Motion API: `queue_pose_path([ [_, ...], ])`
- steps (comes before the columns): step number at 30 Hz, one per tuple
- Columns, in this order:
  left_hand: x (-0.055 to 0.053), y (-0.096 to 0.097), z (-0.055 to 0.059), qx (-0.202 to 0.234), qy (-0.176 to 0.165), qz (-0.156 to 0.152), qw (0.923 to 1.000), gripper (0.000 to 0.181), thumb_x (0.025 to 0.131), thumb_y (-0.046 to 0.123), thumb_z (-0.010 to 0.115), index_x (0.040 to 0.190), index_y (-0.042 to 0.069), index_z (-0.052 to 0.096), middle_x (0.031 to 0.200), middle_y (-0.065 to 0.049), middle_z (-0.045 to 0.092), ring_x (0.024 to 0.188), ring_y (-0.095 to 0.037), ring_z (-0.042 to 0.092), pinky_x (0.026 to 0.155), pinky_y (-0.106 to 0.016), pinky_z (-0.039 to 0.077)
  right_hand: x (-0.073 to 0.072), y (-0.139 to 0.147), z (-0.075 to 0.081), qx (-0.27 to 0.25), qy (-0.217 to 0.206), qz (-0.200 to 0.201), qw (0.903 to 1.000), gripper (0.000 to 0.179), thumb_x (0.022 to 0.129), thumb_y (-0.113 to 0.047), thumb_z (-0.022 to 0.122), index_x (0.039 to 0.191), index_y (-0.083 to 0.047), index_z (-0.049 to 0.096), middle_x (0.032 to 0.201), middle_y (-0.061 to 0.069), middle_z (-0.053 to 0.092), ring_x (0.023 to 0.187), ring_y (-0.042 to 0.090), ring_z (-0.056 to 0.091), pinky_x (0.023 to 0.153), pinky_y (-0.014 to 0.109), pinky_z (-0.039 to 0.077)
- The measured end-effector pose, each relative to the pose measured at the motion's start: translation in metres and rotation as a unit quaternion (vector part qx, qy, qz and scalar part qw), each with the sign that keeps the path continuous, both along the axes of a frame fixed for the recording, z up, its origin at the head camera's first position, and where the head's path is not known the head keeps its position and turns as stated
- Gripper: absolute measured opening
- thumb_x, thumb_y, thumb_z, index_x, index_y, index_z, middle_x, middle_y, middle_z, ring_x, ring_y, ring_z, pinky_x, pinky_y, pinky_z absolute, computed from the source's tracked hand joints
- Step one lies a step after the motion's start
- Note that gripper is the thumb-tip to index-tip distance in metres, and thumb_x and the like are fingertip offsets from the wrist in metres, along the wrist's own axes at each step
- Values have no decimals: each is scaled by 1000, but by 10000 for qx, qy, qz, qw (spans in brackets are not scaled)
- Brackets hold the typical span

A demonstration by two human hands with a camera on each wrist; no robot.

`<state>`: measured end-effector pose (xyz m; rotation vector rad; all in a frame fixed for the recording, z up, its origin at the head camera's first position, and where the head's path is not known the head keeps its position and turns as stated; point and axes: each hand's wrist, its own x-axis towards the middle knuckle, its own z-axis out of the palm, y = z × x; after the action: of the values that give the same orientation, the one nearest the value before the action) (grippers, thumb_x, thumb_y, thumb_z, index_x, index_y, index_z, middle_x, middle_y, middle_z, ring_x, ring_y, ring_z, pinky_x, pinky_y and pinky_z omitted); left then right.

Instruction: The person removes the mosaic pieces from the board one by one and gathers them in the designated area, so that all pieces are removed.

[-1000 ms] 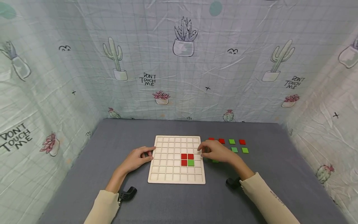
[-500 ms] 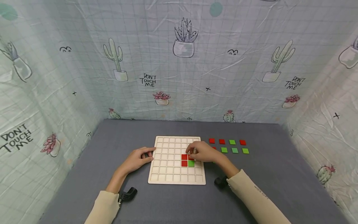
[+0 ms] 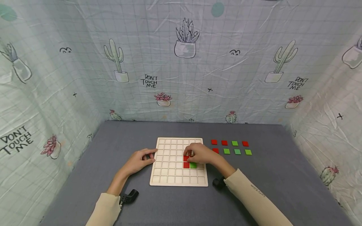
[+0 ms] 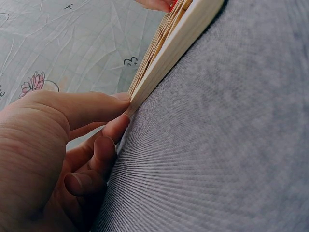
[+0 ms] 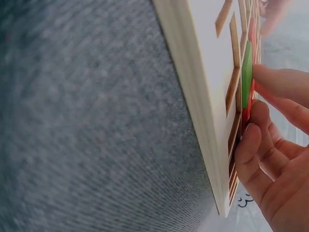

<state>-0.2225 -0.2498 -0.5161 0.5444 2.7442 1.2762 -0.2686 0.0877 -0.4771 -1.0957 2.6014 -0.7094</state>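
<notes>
A pale wooden grid board [image 3: 169,172] lies flat, seen whole in the head view. My left hand [image 3: 142,158] is at its left edge, index finger and thumb spread along the side, other fingers loosely bent. In the left wrist view the thumb [image 4: 104,104] meets the board's edge. My right hand [image 3: 199,153] reaches over the board and pinches at a red tile [image 3: 185,158]. Another red tile [image 3: 186,165] and a green tile [image 3: 193,165] sit in cells just below. In the right wrist view the right thumb [image 5: 280,82] overlaps the green tile's edge.
Loose tiles lie in rows right of the board, among them a red tile [image 3: 245,143], a green tile [image 3: 234,143] and a teal-green tile [image 3: 237,152]. Grey cloth [image 3: 181,204] covers the table. A patterned curtain [image 3: 181,78] stands behind and at both sides.
My right hand has moved left from the board's right edge to the upper-left red tile, uncovering loose tiles at the right. My left hand stays at the left edge.
</notes>
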Motion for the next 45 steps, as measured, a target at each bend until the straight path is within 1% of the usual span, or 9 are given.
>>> queue_pose_path([
  [7, 1, 0, 0, 18, 14, -18, 10000, 43, 98, 22, 72, 140, 13, 66, 101, 2, 67, 65, -7, 52, 62, -25, 45, 0, -2, 0, 48, -63, -150, 9999, 13, 90, -11, 78, 102, -17, 76, 94, -4, 66, 83, 9, 57, 77, 27, 49],
  [11, 1, 0, 0, 115, 22, -84, 9999, 44, 98, 22, 72, 141, 10, 65, 101, -1, 67, 66, -7, 51, 63, -25, 44, 2, -4, 4, -14, -135, -211, 9997, 13, 88, -8, 78, 100, -14, 77, 95, -2, 68, 83, 8, 58, 76, 26, 49],
  [14, 1, 0, 1, 153, 28, -112, 9998, 45, 98, 21, 72, 141, 8, 65, 101, -2, 68, 67, -7, 51, 63, -25, 43, 2, -5, 8, -43, -205, -205, 9996, 14, 87, -5, 77, 99, -12, 76, 94, -1, 69, 83, 9, 59, 75, 25, 49],
  [17, 1, 0, 1, 98, 46, -83, 9999, 45, 98, 21, 73, 140, 8, 65, 101, -1, 68, 66, -6, 51, 63, -25, 44, 2, -5, 9, -15, -230, -201, 9995, 15, 87, -4, 76, 99, -13, 73, 92, -2, 68, 82, 9, 59, 75, 26, 50],
  [20, 1, 1, 1, 35, 30, -35, 10000, 44, 98, 21, 73, 140, 10, 66, 100, 1, 67, 66, -6, 52, 64, -24, 44, 1, -6, 8, 9, -181, -168, 9997, 16, 87, -3, 74, 98, -14, 71, 90, -4, 68, 81, 8, 59, 75, 26, 50],
  [23, 2, 1, 2, 23, 22, -39, 10000, 44, 98, 21, 73, 140, 10, 66, 100, 1, 67, 66, -6, 52, 64, -24, 44, 2, -6, 9, 0, -143, -117, 9998, 16, 88, -1, 72, 98, -13, 70, 91, -2, 68, 79, 8, 58, 74, 26, 50],
  [30, 1, 1, 2, 109, 82, -85, 9999, 45, 98, 19, 72, 141, 8, 65, 100, -2, 68, 65, -7, 51, 63, -25, 43, 5, -3, 12, -76, -187, -47, 9998, 19, 93, 1, 63, 103, -15, 67, 96, 1, 70, 78, 11, 59, 75, 29, 49],
  [39, 1, 0, 1, 51, 88, -33, 9999, 45, 97, 19, 73, 140, 8, 65, 99, 0, 67, 64, -6, 50, 62, -25, 43, 7, 1, 13, -250, -279, 105, 9992, 21, 98, 1, 57, 109, -13, 68, 100, 5, 73, 73, 10, 59, 71, 28, 49],
  [45, 1, 1, 3, 27, 40, -9, 10000, 45, 97, 20, 73, 140, 10, 66, 100, 0, 67, 65, -6, 51, 63, -25, 44, 7, 1, 12, -302, -304, 80, 9991, 24, 99, 0, 56, 113, -14, 70, 103, 5, 73, 77, 12, 61, 73, 29, 51],
])
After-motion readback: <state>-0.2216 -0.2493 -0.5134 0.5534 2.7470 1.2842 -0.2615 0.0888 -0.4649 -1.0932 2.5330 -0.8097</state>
